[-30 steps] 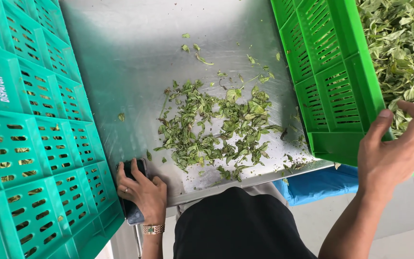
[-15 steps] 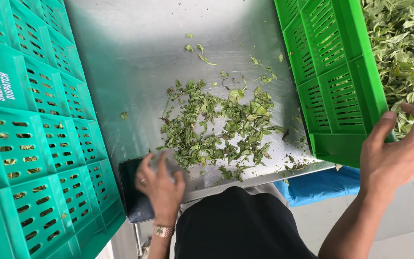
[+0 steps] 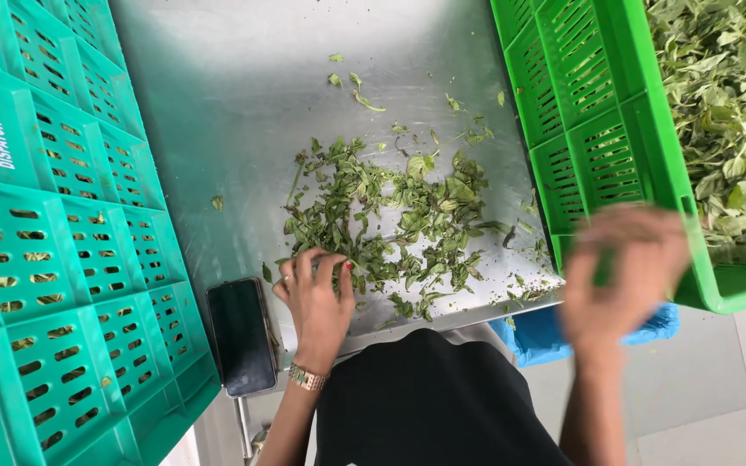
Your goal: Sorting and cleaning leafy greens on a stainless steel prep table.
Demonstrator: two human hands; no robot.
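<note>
The left hand [image 3: 317, 298] rests on the steel desk [image 3: 218, 95] with its fingers spread and curled down, the fingertips [image 3: 338, 266] touching the near-left edge of the pile of loose green leaves [image 3: 390, 224]. It is not closed on anything that can be made out; the fingers only press into the leaves. A metal watch [image 3: 306, 377] sits on that wrist.

The leaf pile lies in the middle of the desk, toward the near edge, with a few stray leaves [image 3: 351, 86] scattered farther back.

The right hand [image 3: 623, 267] is blurred in front of the near corner of the bright green crate [image 3: 597, 155] on the right. Its fingers seem loosely bent, but whether it grips anything cannot be told. That crate is full of pale green leaves [image 3: 718, 121] and overhangs the desk edge on the near side.

A dark phone [image 3: 241, 335] lies flat, screen up, at the near-left corner of the desk, just beside the left hand but apart from it. To its left stands 1 teal slotted crate [image 3: 53, 285], its wall running along the desk's left side. Below the desk edge a blue bag [image 3: 537, 336] shows, and the person's black clothing [image 3: 425, 406] fills the bottom centre.
</note>
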